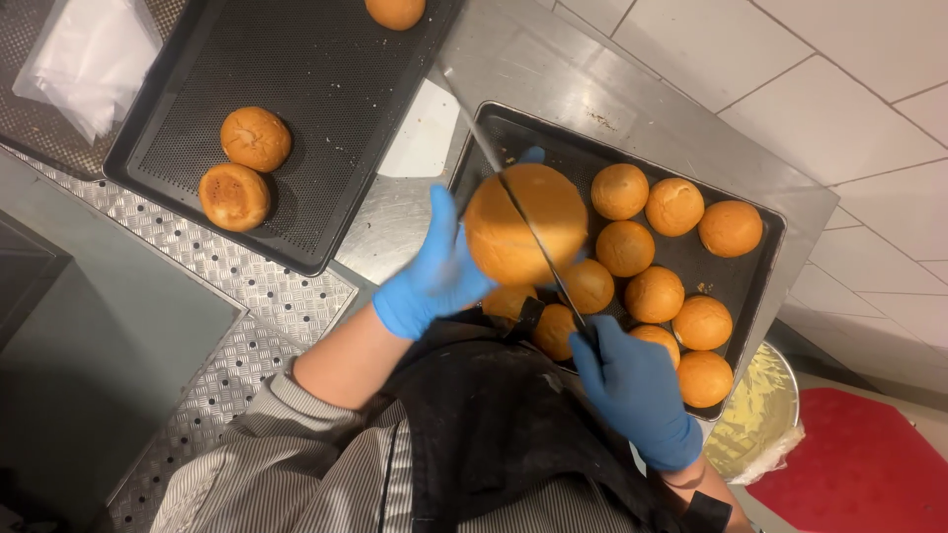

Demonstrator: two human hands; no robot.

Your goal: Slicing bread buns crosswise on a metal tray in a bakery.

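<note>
above the tray (474, 148), left hand (434, 271) grips a bun (523, 232); right hand (637, 390) holds a knife (513, 202).

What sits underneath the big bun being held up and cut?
Beneath the held bun lies the dark tray with more buns; two peek out at its lower edge. The left hand grips it, the right hand the knife. Tray surface directly below is hidden.

Round golden bun (395, 12) on black perforated tray (326, 79): top cut by frame edge. Black knife handle (591, 336) mostly buried in blue-gloved right hand (637, 395). Contents of steel bucket with plastic liner (755, 415) unclear.
</note>
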